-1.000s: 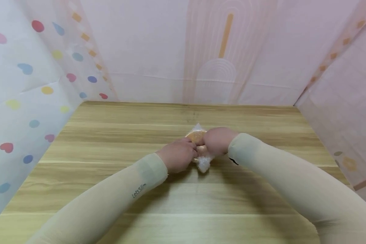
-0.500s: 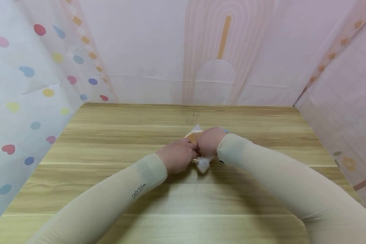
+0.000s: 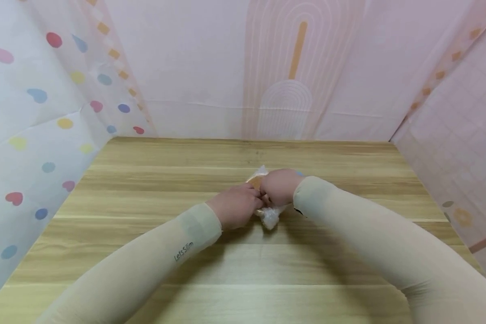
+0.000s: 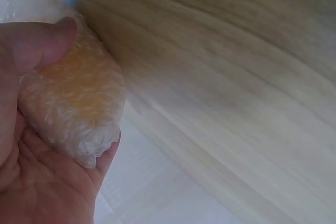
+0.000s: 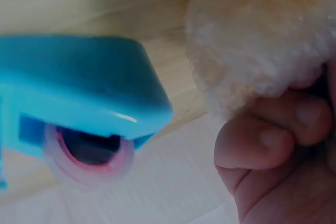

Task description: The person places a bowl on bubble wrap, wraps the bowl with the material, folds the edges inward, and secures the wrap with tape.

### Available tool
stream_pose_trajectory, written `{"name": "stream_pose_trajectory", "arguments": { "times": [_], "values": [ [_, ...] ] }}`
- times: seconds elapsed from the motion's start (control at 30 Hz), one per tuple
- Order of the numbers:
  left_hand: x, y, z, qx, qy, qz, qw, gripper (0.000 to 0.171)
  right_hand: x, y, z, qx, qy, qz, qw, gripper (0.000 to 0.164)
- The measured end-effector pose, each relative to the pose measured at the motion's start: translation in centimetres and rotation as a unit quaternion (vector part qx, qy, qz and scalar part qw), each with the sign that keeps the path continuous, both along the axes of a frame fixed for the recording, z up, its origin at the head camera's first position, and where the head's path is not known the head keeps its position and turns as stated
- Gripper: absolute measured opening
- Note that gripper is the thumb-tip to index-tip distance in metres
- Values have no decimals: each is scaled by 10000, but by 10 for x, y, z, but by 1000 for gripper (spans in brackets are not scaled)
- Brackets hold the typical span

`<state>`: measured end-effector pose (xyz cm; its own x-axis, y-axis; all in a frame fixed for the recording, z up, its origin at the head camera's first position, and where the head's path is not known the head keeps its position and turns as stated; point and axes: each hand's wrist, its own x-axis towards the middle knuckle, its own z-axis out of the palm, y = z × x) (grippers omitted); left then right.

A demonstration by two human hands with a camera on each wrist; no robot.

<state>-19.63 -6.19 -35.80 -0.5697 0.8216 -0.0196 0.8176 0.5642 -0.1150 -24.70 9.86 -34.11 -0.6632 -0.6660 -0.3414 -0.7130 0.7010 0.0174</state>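
At mid-table, a bubble-wrapped orange thing (image 3: 270, 219) lies between both hands. My left hand (image 3: 236, 207) grips its left side. In the left wrist view, the thumb presses on the bubble wrap (image 4: 84, 87) and the fingers support it from below. My right hand (image 3: 282, 186) is at the right side; in the right wrist view, curled fingers (image 5: 252, 142) hold at the edge of the wrap. Its thumb and forefinger tips are hidden. Close by stands a blue tape dispenser (image 5: 79, 77) with a pink-rimmed roll (image 5: 86, 156), mostly hidden behind the right hand in the head view.
The wood-grain table (image 3: 243, 288) extends around the hands. A pale pink patterned sheet (image 3: 194, 67) rises at its back edge, a dotted white sheet (image 3: 24, 166) at the left, and another pink sheet (image 3: 449, 157) at the right.
My right hand has shifted left over the wrapped thing, then slightly back right, and a bit of the blue dispenser now shows behind it. The left hand keeps its place.
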Motion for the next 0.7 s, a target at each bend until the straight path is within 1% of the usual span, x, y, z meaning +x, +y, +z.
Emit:
{"name": "stream_pose_trajectory", "arguments": {
  "times": [0.03, 0.1, 0.2, 0.3, 0.4, 0.47, 0.53, 0.63, 0.7],
  "values": [
    [0, 0, 0, 41, 50, -22, 10000, 24, -1, 2, -1, -78, -53, -40, 9999, 10],
    [-1, -1, -1, 122, 97, -52, 9999, 26, -1, 5, 1, -287, -176, -103, 9994, 14],
    [-1, -2, -2, 106, 20, 88, 9999, 31, 1, 9, 6, -689, -215, -126, 9973, 20],
    [-1, -4, 0, 0, -149, 328, 9994, 40, 3, 14, 13, -1095, -53, -130, 9939, 24],
    [0, -8, 4, -81, -290, 505, 9983, 57, 3, 19, 14, -1382, 294, -131, 9899, 25],
    [-1, -12, 8, -29, -272, 528, 9982, 66, 2, 22, 14, -1540, 466, -184, 9868, 23],
    [-4, -16, 13, 124, -259, 569, 9980, 74, 2, 25, 13, -1677, 663, -169, 9835, 22],
    [-11, -24, 19, 383, -164, 692, 9967, 75, 2, 30, 13, -1885, 836, -190, 9783, 23],
    [-16, -30, 23, 550, -199, 831, 9948, 72, 1, 33, 12, -1966, 947, -216, 9757, 24]
  ]
}}
